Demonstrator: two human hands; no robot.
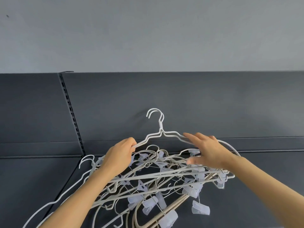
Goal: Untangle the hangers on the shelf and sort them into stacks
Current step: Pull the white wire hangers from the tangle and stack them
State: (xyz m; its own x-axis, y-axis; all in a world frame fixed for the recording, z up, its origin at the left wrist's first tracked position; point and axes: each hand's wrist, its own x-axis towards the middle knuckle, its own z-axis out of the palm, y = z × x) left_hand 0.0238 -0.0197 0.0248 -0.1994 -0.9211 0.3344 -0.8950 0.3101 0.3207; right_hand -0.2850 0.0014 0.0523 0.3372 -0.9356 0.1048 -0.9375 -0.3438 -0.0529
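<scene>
Two white wire hangers (160, 129) stand upright together above a tangled pile, hooks pointing up against the dark back panel. My left hand (120, 155) grips their left shoulder with curled fingers. My right hand (207, 148) lies over their right shoulder with the fingers stretched out, and it looks blurred. Below both hands sits the tangled pile of hangers (164, 183), beige and white, many carrying translucent clips. More white wire hangers (69, 191) lie at the pile's left side, partly under my left forearm.
The pile rests on a dark grey shelf (263, 178) with a dark back panel (213, 104). A slotted upright rail (70, 112) runs down the panel at the left. A pale grey wall (148, 33) rises above.
</scene>
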